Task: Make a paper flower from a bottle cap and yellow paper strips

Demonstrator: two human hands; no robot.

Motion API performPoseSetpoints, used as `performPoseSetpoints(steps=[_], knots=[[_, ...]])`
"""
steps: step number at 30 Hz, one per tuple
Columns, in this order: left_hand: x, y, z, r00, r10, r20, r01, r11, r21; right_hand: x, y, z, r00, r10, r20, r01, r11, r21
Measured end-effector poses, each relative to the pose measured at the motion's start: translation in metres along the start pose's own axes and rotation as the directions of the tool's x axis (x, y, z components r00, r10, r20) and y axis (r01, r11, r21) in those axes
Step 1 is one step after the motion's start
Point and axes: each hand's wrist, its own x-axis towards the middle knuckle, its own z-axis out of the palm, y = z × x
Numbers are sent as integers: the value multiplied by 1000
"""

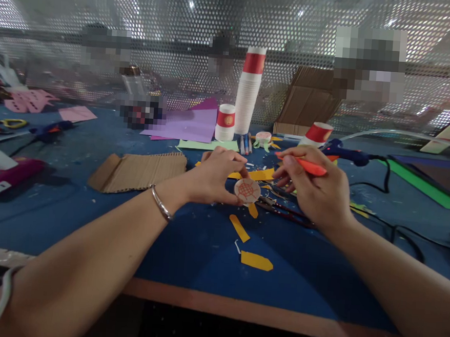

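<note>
My left hand (pixel 224 173) pinches a small round white piece (pixel 247 191) by its edge. Its face carries an orange grid and short lines; it looks like the base of a paper cup. In my right hand (pixel 316 185) is an orange marker (pixel 306 165), held at a slant with its tip end toward the left. The marker is apart from the round piece. Below the hands lie a yellow paper strip (pixel 240 228) and a pointed yellow paper piece (pixel 257 260). Dark scissors (pixel 287 213) rest on the table, partly hidden by my right hand.
Behind stand a tall stack of paper cups (pixel 249 93), a shorter cup stack (pixel 225 122) and a tilted cup (pixel 318 134). Corrugated cardboard (pixel 143 172) lies left, near a purple power strip (pixel 8 176). A blue glue gun (pixel 347 152) with its cord is right. Purple paper (pixel 189 122) lies behind.
</note>
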Motion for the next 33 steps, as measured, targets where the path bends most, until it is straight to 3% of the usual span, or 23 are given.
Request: performPoseSetpoints(steps=[4, 7, 12, 16, 18, 21, 23, 25, 28, 33], knots=[[-3, 0, -4, 991, -1, -132, -1, 1000, -19, 3, 4, 2, 993, 63, 104, -58, 997, -54], [-4, 3, -5, 981, 25, -191, -28, 999, -15, 4, 3, 3, 987, 44, 154, -23, 991, -134], [-4, 8, -5, 969, 48, -241, -54, 998, -18, 4, -3, 4, 989, 1, 146, 0, 1000, -5], [-2, 9, 0, 967, -1, -255, -67, 964, -258, 5, -6, 3, 992, 30, 123, -41, 995, 86], [-1, 10, 3, 974, -86, -207, -28, 870, -492, 4, -7, 2, 995, 24, 101, -31, 997, 76], [-1, 14, 6, 980, -197, -32, 90, 576, -813, 4, -8, 1, 997, -13, 75, 10, 999, 37], [-1, 18, 6, 975, -212, 70, 146, 371, -917, 4, -8, 1, 996, -21, 89, 19, 999, 26], [-1, 20, 4, 968, -213, 130, 180, 236, -955, 4, -7, 0, 993, -16, 114, 13, 1000, 25], [-1, 23, 1, 957, -229, 178, 214, 143, -966, 4, -7, -1, 992, -31, 122, 32, 999, -7], [0, 24, 1, 964, -197, 176, 206, 147, -967, 4, -8, -1, 993, -51, 109, 55, 998, -36]])
